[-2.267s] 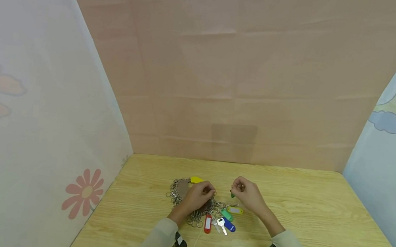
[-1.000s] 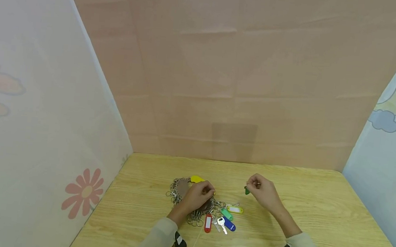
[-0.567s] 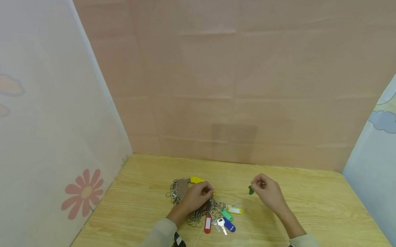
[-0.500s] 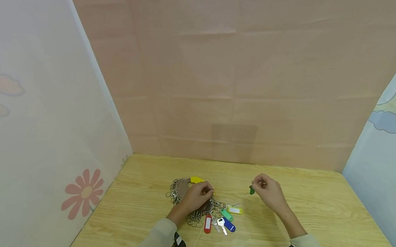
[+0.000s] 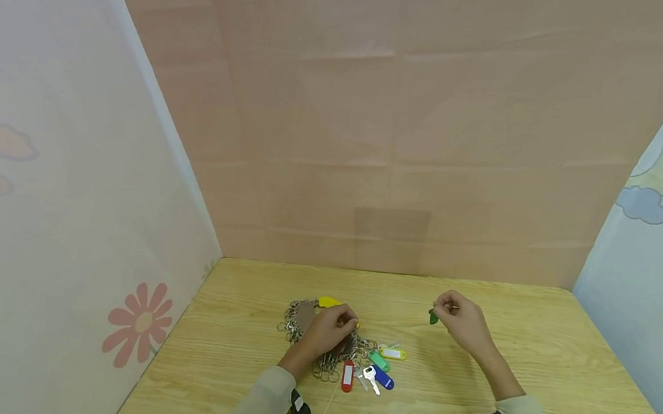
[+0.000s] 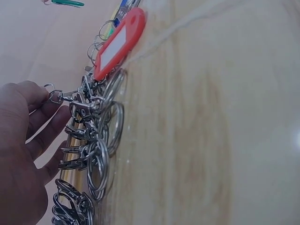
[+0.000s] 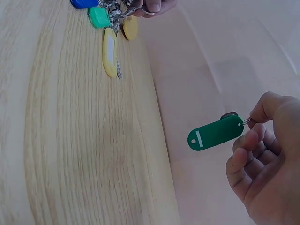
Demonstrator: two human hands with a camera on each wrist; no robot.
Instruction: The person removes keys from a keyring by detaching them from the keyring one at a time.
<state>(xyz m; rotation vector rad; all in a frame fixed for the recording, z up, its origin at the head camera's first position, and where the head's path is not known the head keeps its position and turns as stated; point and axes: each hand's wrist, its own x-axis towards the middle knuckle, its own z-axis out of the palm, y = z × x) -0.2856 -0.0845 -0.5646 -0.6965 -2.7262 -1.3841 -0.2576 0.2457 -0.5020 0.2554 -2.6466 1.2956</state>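
Observation:
My left hand (image 5: 328, 330) is over a brown key holder (image 5: 305, 316) fringed with many small metal clasps and key rings. In the left wrist view its thumb and fingers pinch a swivel clasp (image 6: 68, 97) by its small ring. My right hand (image 5: 467, 323) is raised off to the right, holding a green key tag (image 7: 218, 133) by its metal ring between thumb and forefinger. Part of a key (image 7: 228, 114) shows behind that tag. The remaining fingers of the right hand curl loosely below.
Beside the holder lie a red tag (image 5: 348, 376), a blue tag (image 5: 384, 377), a lighter green tag (image 5: 379, 360) and a yellow tag (image 5: 392, 353). A silver key (image 5: 371, 378) lies among them. A yellow piece (image 5: 330, 301) sits at the holder's top. A thin stick (image 5: 329, 403) lies in front.
The right hand has moved right, away from the key holder, carrying the green key tag. My left hand has stayed in place over the holder.

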